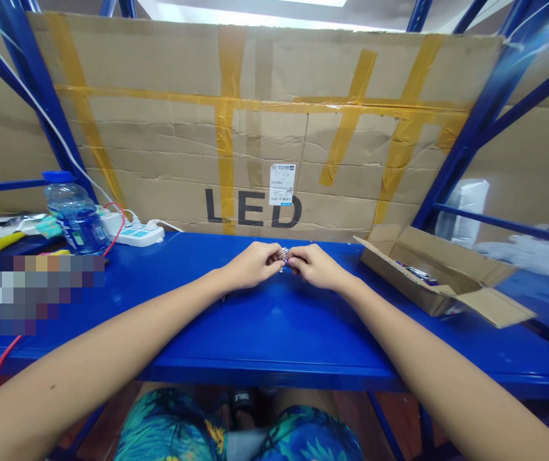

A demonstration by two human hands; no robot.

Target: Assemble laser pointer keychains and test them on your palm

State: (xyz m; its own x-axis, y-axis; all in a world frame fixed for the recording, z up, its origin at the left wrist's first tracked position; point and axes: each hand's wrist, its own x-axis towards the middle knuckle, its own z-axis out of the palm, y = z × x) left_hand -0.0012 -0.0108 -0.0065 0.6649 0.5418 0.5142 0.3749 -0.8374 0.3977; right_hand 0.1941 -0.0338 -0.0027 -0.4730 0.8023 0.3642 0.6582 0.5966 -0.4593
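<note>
Small metal part [284,257], right in the middle, pinched between two sets of fingertips just above the blue work surface [274,326]. The left hand [251,264] comes in from one side, fingers curled tight and closed on the part's left end. The right hand [318,267] meets it from the other side, fingers bunched narrow and gripping the right end. The two hands are almost touching, knuckles up, and the part sits in the small gap between them; it is too small to make out its shape beyond a shiny, silvery glint. Both forearms stretch straight out over the near edge of the surface.

Off to the right, well apart from the hands, an open cardboard box [440,276] lies tilted with its flaps spread. To the left, a water bottle [75,219] with a blue cap stands by a white power strip [136,234], a red cable [117,221] looping beside it. Behind everything, a taped cardboard sheet [169,141] marked LED stands upright.
</note>
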